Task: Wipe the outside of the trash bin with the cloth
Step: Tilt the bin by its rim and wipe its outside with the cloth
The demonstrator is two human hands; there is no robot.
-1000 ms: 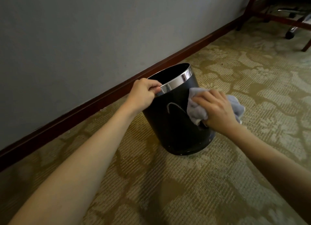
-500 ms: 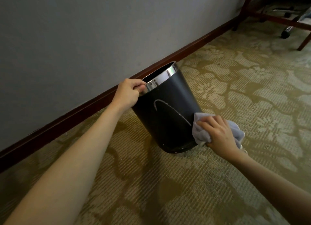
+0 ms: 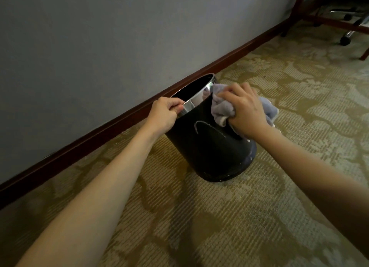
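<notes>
I am holding a black trash bin (image 3: 209, 146) with a shiny chrome band around its rim and a pale curved mark on its side. It is standing on the patterned carpet (image 3: 219, 216) just beside the dark wooden baseboard (image 3: 99, 132), tilting so its long axis is leaning and its open mouth is pointing up toward the wall. My left hand (image 3: 163, 114) is curling its fingers over the rim, gripping it. My right hand (image 3: 245, 110) is bunching the grey cloth (image 3: 221, 106) in curled fingers, pressing it against the bin's upper side.

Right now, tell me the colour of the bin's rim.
Shiny silver, on a black bin; rim shows best in the head view.
</notes>
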